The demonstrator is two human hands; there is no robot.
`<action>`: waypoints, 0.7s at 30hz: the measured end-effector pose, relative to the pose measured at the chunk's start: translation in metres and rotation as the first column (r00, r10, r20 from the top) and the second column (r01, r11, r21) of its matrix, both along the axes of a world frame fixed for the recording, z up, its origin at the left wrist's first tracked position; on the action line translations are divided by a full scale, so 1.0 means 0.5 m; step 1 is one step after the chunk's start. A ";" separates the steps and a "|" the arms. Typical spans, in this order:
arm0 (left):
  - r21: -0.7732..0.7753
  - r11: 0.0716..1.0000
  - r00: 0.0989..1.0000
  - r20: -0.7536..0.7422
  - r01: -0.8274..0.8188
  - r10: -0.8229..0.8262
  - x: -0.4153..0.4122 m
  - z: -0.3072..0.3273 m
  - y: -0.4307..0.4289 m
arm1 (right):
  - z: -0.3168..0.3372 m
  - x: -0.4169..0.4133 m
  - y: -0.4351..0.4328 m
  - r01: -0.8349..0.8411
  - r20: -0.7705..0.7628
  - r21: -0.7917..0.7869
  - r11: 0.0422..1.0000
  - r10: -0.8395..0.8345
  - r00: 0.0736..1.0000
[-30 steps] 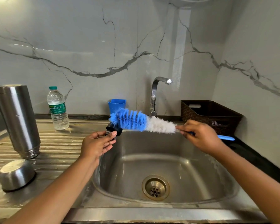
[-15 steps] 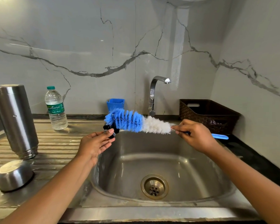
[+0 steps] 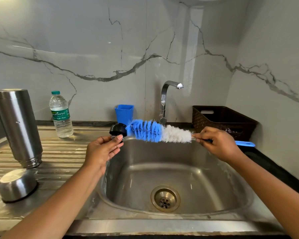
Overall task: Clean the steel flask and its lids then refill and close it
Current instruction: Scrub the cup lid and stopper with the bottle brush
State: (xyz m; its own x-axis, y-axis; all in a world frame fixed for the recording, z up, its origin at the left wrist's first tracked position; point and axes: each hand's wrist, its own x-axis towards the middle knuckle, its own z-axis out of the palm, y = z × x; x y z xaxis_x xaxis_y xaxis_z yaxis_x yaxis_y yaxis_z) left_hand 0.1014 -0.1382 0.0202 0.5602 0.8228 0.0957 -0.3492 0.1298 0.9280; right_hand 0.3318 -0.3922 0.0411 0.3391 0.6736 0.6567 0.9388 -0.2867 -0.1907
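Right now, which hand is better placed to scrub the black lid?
The right. The right hand grips the brush by its handle, and its blue tip is at the lid, which the left hand pinches at the edge of the sink.

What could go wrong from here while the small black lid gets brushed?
1. The left hand pinches the black lid only at its fingertips, above the left rim of the sink; a firm push from the bottle brush in the right hand could knock it loose into the basin or onto the drainboard.
2. The steel flask stands mouth-down on the ribbed drainboard, near the left forearm; a swing of that arm might tip it.
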 end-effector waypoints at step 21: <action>0.592 0.701 0.867 -0.008 -0.397 0.498 -0.007 -0.004 0.031 | 0.032 -0.068 0.024 -0.019 -0.255 -0.117 0.993 -0.012 0.967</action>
